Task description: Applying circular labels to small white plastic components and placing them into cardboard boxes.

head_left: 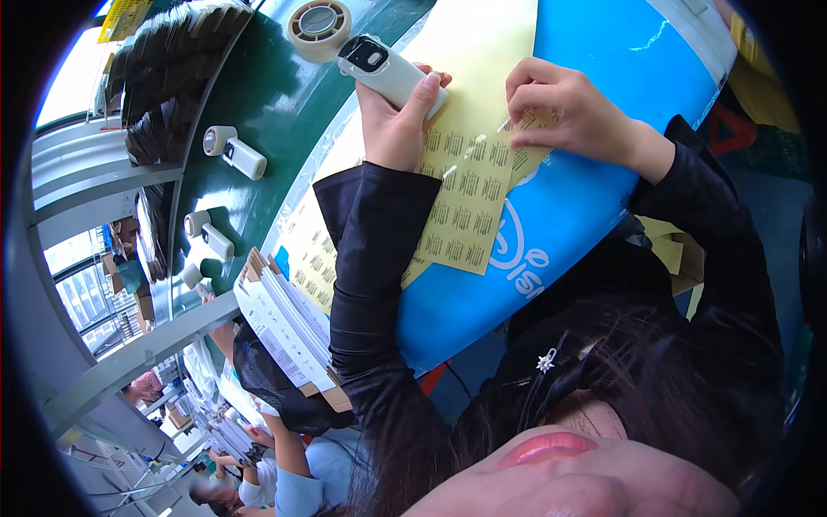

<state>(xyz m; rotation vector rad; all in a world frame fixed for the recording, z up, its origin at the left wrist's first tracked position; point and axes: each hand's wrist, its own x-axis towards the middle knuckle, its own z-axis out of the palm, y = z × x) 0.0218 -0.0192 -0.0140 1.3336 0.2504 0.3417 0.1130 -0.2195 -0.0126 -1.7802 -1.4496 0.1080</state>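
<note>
My left hand (396, 125) is wrapped around the handle of a white handheld fan (398, 77). The fan has a black oval panel, and its round, spoked head (319, 29) points to the far left. Below the fan lies a yellow label sheet (465, 185) printed with rows of small dark text blocks. My right hand (564, 112) pinches at the right edge of this sheet, thumb and index finger close together, the other fingers curled. Whether a single label is between those fingertips is too small to tell. More label sheets (312, 250) lie under my left forearm.
A blue printed board (603, 77) lies beneath the sheets. Left of it, a green work surface (276, 103) carries more white fans (244, 158). A carton of flat white boxes (289, 323) stands beside my left forearm. Other people (301, 465) sit farther along at lower left.
</note>
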